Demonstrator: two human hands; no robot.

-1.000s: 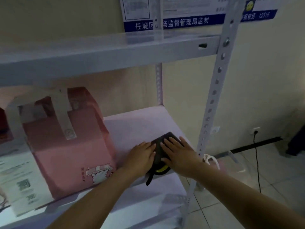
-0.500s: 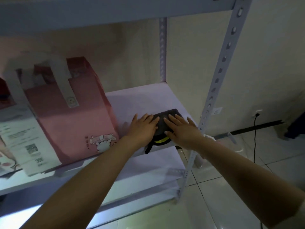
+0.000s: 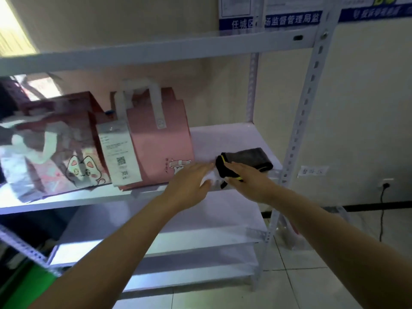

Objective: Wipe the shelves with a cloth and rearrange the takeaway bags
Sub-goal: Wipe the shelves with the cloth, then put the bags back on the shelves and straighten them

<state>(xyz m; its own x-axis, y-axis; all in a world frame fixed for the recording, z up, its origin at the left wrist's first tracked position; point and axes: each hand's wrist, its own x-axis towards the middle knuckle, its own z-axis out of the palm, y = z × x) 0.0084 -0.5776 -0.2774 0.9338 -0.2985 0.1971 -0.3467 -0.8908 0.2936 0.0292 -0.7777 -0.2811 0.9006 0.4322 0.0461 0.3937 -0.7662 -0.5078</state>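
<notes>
Right grip point(image 3: 245, 177) lies flat-fingered on the folded cloth point(image 3: 247, 160), long axis along the shelf point(image 3: 223, 139); left grip point(image 3: 189, 181) hovers slack.

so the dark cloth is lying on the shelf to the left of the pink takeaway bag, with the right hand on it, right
Not quite. The head view shows the dark cloth lying on the shelf to the right of the pink takeaway bag, near the shelf's right end. The rest holds: the right hand rests on the cloth's near edge.
</notes>
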